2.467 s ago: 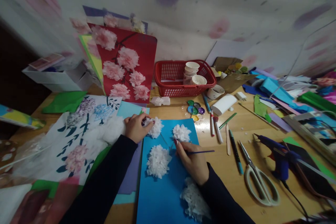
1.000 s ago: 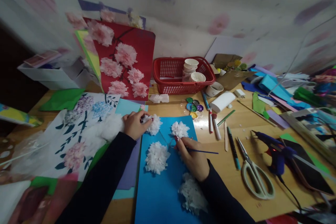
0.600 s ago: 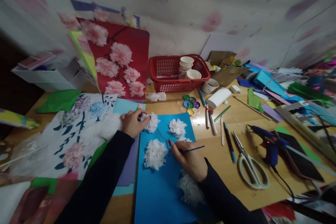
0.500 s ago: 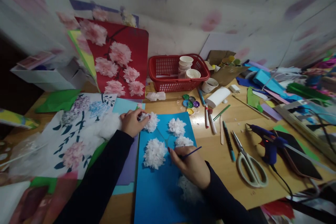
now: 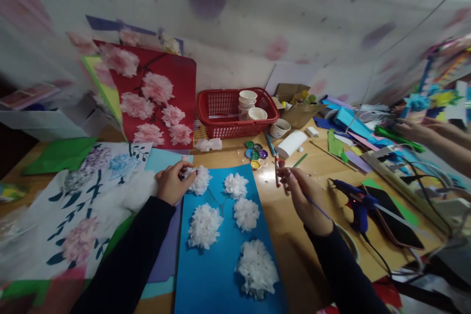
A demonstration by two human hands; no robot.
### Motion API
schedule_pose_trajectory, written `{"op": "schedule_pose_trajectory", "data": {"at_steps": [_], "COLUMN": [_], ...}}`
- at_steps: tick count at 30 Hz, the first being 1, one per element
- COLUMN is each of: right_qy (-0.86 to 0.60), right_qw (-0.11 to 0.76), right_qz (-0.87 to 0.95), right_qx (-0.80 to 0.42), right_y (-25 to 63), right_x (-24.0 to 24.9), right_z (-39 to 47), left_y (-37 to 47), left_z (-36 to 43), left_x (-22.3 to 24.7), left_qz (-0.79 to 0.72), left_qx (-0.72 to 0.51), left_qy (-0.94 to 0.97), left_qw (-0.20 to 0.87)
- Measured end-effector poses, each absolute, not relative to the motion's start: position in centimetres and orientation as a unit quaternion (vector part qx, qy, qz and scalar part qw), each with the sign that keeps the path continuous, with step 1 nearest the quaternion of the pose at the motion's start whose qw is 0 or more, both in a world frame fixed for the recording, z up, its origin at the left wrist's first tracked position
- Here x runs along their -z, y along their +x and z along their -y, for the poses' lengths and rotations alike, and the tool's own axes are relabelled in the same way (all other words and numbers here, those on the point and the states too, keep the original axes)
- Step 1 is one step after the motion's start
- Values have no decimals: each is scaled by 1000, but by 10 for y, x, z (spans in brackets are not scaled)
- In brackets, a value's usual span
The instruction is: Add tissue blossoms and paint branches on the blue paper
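A half-curled left hand (image 5: 172,184) touches a ruffled white paper flower (image 5: 201,181); its grip is unclear. The right hand (image 5: 312,213) pinches a slim dark-blue brush (image 5: 319,208).

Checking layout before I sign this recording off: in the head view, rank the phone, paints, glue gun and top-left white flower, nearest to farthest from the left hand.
From the left hand:
1. White flower: at its fingertips, top left on the blue sheet.
2. Paints: beyond the sheet's top-right corner.
3. Glue gun: well to the right.
4. Phone: right of the gun.
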State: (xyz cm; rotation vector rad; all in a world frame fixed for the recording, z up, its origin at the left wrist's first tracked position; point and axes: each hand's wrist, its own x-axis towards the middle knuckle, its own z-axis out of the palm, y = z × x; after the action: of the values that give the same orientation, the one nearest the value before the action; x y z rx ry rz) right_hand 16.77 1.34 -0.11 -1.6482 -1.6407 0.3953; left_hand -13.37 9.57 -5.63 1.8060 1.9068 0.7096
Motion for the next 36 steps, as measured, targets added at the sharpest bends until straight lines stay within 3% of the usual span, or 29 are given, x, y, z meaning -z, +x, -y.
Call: {"op": "schedule_pose_trajectory", "data": {"at_steps": [7,21,30,36], "right_qy": [-575,-648,-714,-809], "right_qw": [231,153,176,70], "right_qz": [784,742,670,584], "right_qx": [-38,79,104,-9], "right_y": [186,251,271,261], "right_x": [38,46,16,3], "right_z": [13,45,52,44], "left_y": [-137,-139,-140,-145], "left_z": [-99,-100,-101,-102], "left_x": [61,59,59,65], "left_qz": [-688,-690,-692,-677], "left_qx": [-290,-305,-305,-308], "left_qy": [628,609,609,627], "left_qw": [221,246,241,232]}}
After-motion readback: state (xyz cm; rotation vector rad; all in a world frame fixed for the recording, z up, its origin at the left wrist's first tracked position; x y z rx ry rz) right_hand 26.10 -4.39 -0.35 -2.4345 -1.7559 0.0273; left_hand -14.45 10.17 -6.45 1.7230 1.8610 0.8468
